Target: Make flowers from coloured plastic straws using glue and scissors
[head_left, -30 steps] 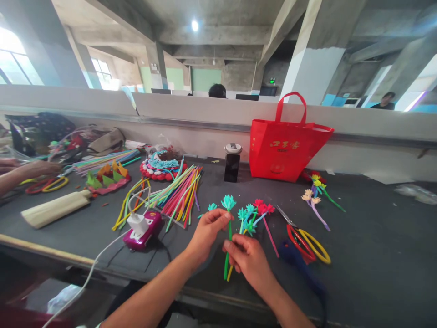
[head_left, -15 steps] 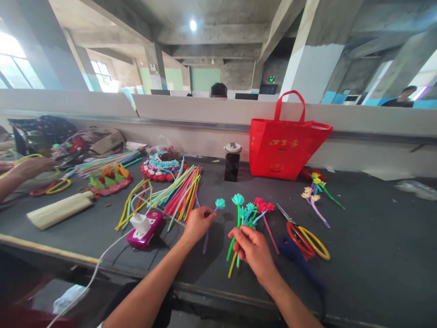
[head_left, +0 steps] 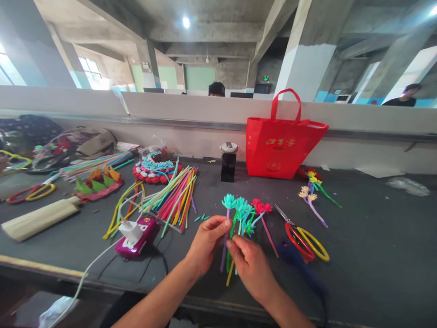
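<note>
My left hand (head_left: 209, 242) pinches the purple stem of a teal pipe-cleaner flower (head_left: 228, 201). Close beside it, my right hand (head_left: 251, 263) is closed on the stems of several more teal flowers (head_left: 243, 209), green, yellow and pale ones, which hang below my fingers. The two hands nearly touch. Just behind the bunch, red flowers (head_left: 261, 207) with a pink stem lie on the dark table. Small teal snippets (head_left: 201, 217) lie behind my left hand. Red and yellow scissors (head_left: 302, 235) rest to the right of my right hand.
Loose pipe cleaners (head_left: 177, 193) lie left of centre, near a purple power strip (head_left: 137, 238) with a white plug. A phone (head_left: 228, 166) leans on a cup, and a red bag (head_left: 285, 148) stands behind. Peach flowers (head_left: 307, 194) lie right. Another person's hand shows at the left edge.
My left hand has moved right, bringing the purple-stemmed flower against the bunch at my right hand. The view has shifted slightly, and the other person's hand has mostly left it.
</note>
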The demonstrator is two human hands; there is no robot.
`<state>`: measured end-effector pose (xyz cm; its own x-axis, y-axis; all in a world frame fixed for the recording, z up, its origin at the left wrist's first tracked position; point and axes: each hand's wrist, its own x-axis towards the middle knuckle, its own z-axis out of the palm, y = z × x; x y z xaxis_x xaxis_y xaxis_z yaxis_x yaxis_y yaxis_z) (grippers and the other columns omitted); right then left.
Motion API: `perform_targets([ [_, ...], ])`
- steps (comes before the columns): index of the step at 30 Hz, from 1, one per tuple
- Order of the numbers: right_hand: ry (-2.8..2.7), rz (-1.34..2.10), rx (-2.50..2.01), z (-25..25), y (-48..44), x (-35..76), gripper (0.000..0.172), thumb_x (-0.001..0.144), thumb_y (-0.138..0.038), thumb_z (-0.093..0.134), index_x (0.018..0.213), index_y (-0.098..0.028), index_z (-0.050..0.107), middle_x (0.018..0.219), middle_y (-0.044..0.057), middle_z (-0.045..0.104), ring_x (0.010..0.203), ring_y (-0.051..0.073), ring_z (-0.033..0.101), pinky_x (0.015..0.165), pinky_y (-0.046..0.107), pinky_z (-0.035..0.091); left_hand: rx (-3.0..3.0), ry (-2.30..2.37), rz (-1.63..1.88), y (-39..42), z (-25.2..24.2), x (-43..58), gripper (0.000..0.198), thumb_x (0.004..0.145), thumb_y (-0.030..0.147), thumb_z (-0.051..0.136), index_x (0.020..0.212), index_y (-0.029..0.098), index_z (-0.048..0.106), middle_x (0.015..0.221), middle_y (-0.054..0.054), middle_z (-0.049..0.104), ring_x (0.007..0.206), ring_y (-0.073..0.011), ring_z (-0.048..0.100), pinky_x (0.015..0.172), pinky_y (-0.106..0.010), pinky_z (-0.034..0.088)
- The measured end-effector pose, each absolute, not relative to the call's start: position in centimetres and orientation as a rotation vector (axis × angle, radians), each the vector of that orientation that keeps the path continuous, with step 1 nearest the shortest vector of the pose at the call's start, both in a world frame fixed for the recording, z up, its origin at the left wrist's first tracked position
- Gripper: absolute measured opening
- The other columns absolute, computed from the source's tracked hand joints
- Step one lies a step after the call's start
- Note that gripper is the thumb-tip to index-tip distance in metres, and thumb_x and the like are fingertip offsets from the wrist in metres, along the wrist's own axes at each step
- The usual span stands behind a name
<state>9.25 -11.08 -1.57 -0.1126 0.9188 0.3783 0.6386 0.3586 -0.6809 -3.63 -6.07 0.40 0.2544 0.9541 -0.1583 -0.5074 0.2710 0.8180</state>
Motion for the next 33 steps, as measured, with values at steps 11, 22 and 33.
perform_targets([
  [11, -1.815, 0.589, -1.399, -0.9, -11.2, 9.5, 0.032, 0.099, -0.031, 0.042, 0.082, -0.019, 0.066, 0.081, 0.007, 0.071, 0.073, 0.020, 0.065, 0.068, 0.028, 0.041, 0.648, 0.569, 0.994, -6.7, 0.2, -3.2, 0.020, 0.066, 0.026, 0.087, 0.079, 0.018, 0.073, 0.071, -0.002, 0.071, 0.067, -0.0130, 0.062, 0.066, -0.024, 0.045],
  [22, -1.539, 0.834, -1.228, -0.4, -11.2, 9.1, 0.034, 0.096, -0.043, 0.049, 0.088, -0.018, 0.071, 0.085, 0.007, 0.073, 0.075, 0.020, 0.064, 0.070, 0.028, 0.047, 0.581, 0.580, 1.040, -7.0, 0.3, -3.0, 0.024, 0.063, 0.025, 0.089, 0.078, 0.017, 0.073, 0.076, -0.003, 0.071, 0.065, -0.0116, 0.060, 0.061, -0.022, 0.045],
  [33, -1.611, 0.823, -1.261, -0.9, -11.1, 8.7, 0.032, 0.095, -0.036, 0.047, 0.078, -0.018, 0.067, 0.071, 0.003, 0.067, 0.067, 0.017, 0.060, 0.064, 0.025, 0.043, 0.737, 0.562, 1.009, -6.7, 1.2, -3.6, 0.020, 0.074, 0.034, 0.079, 0.076, 0.015, 0.071, 0.064, 0.000, 0.055, 0.068, -0.0140, 0.056, 0.055, -0.022, 0.038],
])
